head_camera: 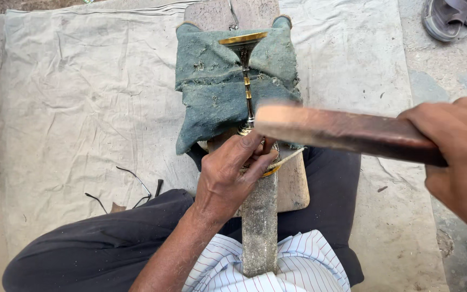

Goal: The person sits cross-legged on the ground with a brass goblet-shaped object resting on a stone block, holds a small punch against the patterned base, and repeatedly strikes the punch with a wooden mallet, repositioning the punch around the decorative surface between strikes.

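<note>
A slim brass stand [247, 81] with a flat round gold top lies along a worn green cloth [212, 103] draped over a wooden board [293, 186]. My left hand [228, 176] grips the lower, near end of the brass stand together with a thin pale stick [290, 158] pressed against it. My right hand [460, 162] is raised at the right and grips a thick dark brown wooden bar [341, 131], its blurred pale end hovering just above my left hand. A grey stone-like post [259, 227] runs from under my left hand toward my lap.
I sit on a wrinkled grey sheet [82, 103] on the ground, legs in dark trousers [109, 249] either side of the board. Folded spectacles [136, 189] lie on the sheet at the left. A sandal [452, 16] rests at the top right.
</note>
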A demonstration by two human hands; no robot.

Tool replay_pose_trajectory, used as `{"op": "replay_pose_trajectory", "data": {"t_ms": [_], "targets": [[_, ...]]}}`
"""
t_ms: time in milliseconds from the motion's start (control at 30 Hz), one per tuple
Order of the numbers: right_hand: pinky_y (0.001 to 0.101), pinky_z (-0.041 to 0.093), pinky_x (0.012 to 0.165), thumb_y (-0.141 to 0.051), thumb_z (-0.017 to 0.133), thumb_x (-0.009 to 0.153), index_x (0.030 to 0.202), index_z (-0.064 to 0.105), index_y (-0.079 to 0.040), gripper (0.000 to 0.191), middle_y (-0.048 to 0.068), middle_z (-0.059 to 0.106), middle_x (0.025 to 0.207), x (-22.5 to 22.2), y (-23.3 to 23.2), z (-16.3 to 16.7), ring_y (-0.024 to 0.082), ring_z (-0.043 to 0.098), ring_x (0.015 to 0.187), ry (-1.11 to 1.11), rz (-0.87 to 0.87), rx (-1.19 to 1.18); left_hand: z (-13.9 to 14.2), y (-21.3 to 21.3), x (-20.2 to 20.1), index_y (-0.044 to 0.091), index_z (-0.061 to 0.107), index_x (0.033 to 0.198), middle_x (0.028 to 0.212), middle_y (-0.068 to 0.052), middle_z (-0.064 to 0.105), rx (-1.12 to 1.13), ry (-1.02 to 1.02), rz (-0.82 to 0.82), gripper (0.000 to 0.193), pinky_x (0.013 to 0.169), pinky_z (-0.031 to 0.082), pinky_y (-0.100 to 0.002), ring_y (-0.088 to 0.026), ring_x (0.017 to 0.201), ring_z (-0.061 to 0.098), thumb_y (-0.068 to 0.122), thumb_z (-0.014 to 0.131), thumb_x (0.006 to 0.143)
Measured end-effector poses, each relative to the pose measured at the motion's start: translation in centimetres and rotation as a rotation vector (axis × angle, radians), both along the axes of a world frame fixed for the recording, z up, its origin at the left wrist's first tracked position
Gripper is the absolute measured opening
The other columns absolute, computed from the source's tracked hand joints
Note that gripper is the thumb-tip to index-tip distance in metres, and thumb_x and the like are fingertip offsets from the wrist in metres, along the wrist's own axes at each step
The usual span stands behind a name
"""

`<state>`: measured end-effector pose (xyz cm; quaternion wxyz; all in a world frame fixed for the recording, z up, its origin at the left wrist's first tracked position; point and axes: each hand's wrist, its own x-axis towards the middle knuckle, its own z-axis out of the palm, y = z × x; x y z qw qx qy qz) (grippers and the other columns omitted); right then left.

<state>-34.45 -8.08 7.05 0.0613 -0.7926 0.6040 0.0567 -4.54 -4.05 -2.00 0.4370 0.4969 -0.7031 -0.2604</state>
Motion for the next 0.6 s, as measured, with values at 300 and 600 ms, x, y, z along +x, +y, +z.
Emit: {"op": "replay_pose_trajectory", "data": {"t_ms": [300, 600], "targets": [[0.0353, 0.054, 0.068, 0.005, 0.073, 0.080, 0.116, 0.063, -0.005, 0.038, 0.008, 0.063, 0.083, -1.7, 0.7, -2.2, 0.019, 0.063, 0.071, -0.151, -0.030, -0.048, 0.0, -0.5, 0.5, 0.013, 0.059, 0.139, 0.098, -0.005, 0.072, -0.035, -0.063, -0.051, 0.050, 0.074, 0.066, -0.030, -0.014, 0.087, 0.074, 0.015, 0.080, 0.094], [0.0332, 0.054, 0.071, 0.004, 0.070, 0.087, 0.129, 0.059, -0.005, 0.045, 0.010, 0.066, 0.093, -0.8, 1.0, -1.9, 0.018, 0.065, 0.077, -0.271, -0.200, -0.050, -0.1, -0.9, 0.9, 0.014, 0.060, 0.139, 0.100, -0.004, 0.073, -0.002, -0.050, -0.098, 0.047, 0.077, 0.066, -0.030, -0.013, 0.088, 0.075, 0.016, 0.078, 0.096]]}}
